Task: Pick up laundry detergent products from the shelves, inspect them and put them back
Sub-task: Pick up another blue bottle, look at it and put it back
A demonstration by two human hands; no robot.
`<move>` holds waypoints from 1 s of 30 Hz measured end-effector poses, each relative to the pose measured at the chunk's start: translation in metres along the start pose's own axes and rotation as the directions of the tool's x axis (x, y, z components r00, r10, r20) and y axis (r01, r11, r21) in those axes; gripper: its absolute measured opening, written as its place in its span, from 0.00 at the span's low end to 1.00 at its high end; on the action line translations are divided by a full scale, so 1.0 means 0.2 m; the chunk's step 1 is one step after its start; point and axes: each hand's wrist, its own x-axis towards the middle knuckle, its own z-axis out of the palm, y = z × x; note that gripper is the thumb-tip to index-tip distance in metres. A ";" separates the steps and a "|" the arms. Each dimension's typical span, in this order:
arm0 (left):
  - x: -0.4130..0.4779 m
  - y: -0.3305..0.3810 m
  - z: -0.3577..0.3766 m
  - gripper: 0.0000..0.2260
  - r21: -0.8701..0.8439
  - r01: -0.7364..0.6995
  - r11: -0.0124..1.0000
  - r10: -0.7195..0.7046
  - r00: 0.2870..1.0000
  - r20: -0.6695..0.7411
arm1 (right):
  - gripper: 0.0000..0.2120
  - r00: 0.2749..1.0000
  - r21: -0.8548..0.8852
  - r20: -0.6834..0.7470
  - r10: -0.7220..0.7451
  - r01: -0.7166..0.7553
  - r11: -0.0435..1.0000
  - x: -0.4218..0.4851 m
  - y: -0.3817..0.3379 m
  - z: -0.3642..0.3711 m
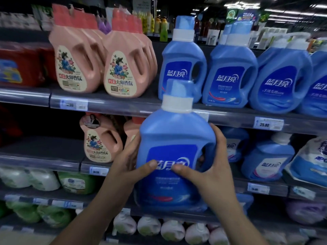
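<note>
A large blue detergent bottle (175, 138) with a white collar and blue cap is held upright in front of the shelves, its label facing me. My left hand (131, 161) grips its left side, thumb across the label. My right hand (210, 167) wraps its right side by the handle, thumb on the label. Behind it on the upper shelf (123, 106) stand more blue bottles (230, 73) of the same brand.
Pink detergent bottles (122, 68) fill the upper shelf's left part, with another pink bottle (100, 140) below. Blue bottles and a refill pouch (307, 161) sit on the middle shelf at right. Green and white containers (76, 183) line the lower shelves. Price tags run along the shelf edges.
</note>
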 end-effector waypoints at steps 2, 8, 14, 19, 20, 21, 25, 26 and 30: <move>0.01 -0.06 -0.04 0.31 -0.014 -0.001 1.000 0.001 1.000 -0.021 | 0.51 0.997 -0.102 -0.042 -0.068 0.064 0.993 -0.04 0.00 0.02; 0.01 -0.24 -0.11 0.33 -0.082 0.011 0.997 -0.021 0.993 -0.116 | 0.48 0.991 -0.203 -0.035 -0.128 0.119 0.972 -0.09 0.04 -0.01; 0.07 -0.30 0.01 0.29 0.091 0.055 0.994 -0.045 0.993 -0.114 | 0.47 0.984 -0.021 -0.028 0.174 -0.175 0.984 -0.07 0.22 -0.13; 0.07 -0.52 0.07 0.33 0.174 0.204 0.963 -0.182 0.974 -0.137 | 0.27 0.912 0.135 -0.088 0.401 -0.388 0.912 -0.14 0.48 -0.22; 0.07 -0.57 0.08 0.34 0.171 0.237 0.957 -0.215 0.967 -0.133 | 0.24 0.895 0.121 -0.113 0.432 -0.419 0.900 -0.16 0.52 -0.25; 0.07 -0.62 0.09 0.35 0.170 0.266 0.949 -0.247 0.961 -0.124 | 0.22 0.880 0.104 -0.131 0.457 -0.447 0.889 -0.18 0.56 -0.27; 0.12 -0.78 0.17 0.32 0.110 0.350 0.930 -0.337 0.934 -0.119 | 0.19 0.836 0.047 -0.164 0.524 -0.524 0.850 -0.15 0.68 -0.37; 0.15 -0.80 0.19 0.32 0.098 0.355 0.930 -0.341 0.931 -0.130 | 0.19 0.838 0.033 -0.163 0.520 -0.523 0.852 -0.12 0.70 -0.39; 0.32 -0.90 0.24 0.30 0.114 0.325 0.939 -0.303 0.937 -0.176 | 0.19 0.878 -0.021 -0.144 0.457 -0.464 0.885 0.07 0.79 -0.47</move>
